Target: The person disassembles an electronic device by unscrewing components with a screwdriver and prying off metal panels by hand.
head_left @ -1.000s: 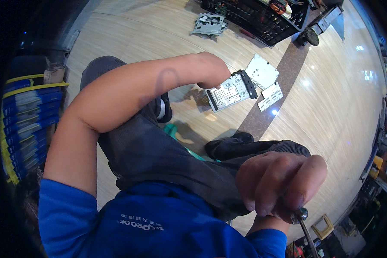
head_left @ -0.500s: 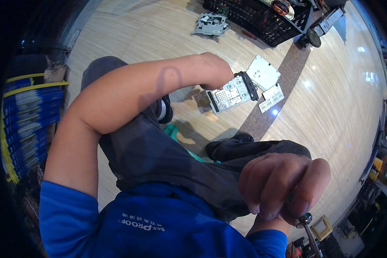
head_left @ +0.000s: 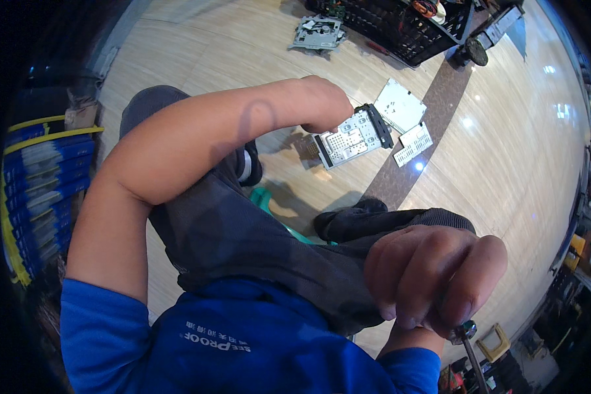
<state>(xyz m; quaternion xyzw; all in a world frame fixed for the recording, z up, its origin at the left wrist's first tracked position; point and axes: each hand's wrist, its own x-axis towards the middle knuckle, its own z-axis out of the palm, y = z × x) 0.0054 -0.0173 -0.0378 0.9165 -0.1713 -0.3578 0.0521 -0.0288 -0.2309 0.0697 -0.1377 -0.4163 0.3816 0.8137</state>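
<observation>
My left hand (head_left: pixel 327 105) is curled at the far left edge of what looks like a car stereo (head_left: pixel 349 139), a silver perforated metal case with a black front panel at its right end. Most of that hand's fingers are hidden, but it appears to grip the case. Close to the camera at lower right, my right hand (head_left: pixel 433 276) is closed around a screwdriver (head_left: pixel 474 360). Its metal shaft slants down out of view, and the fist hides the handle. Two loose white metal plates, one large (head_left: pixel 400 105) and one small slotted (head_left: pixel 414 144), lie right of the stereo.
A black plastic crate (head_left: pixel 400 29) stands at the far side, beside a stripped metal mechanism (head_left: pixel 318 34). Under my legs shows a green stool (head_left: pixel 261 198). Blue and yellow stacked packages (head_left: pixel 49 177) line the left, and shelves with clutter (head_left: pixel 581 262) the right.
The whole view has shifted slightly, with floor objects sitting a little further left and up. Both hands keep nearly the same pose; the screwdriver stays in the right fist.
</observation>
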